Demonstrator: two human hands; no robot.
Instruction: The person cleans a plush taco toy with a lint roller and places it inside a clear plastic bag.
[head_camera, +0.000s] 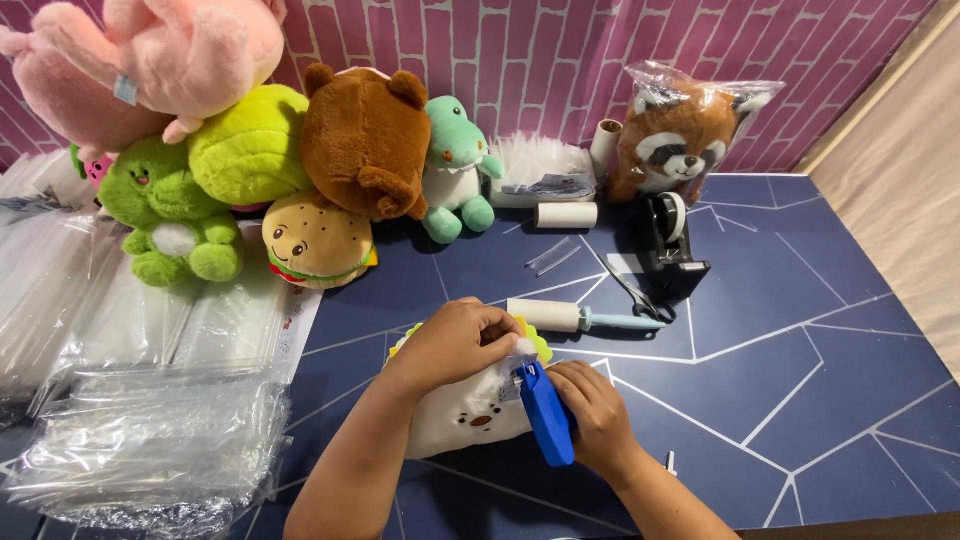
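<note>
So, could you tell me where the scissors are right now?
In the head view, the scissors lie on the blue table, right of centre, between the lint roller and the black tape dispenser.

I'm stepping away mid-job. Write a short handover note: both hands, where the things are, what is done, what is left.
Left hand: pressing down on the white plush toy on the blue table, fingers at its tag end.
Right hand: gripping a blue tagging tool, its tip against the toy by the left fingers.
Nearby: lint roller and scissors just behind the toy, tape dispenser beyond; clear bags stacked at left.
Done: one raccoon plush sits bagged at the back.
Left: the white toy is unbagged, as are the plush toys piled at back left.
</note>
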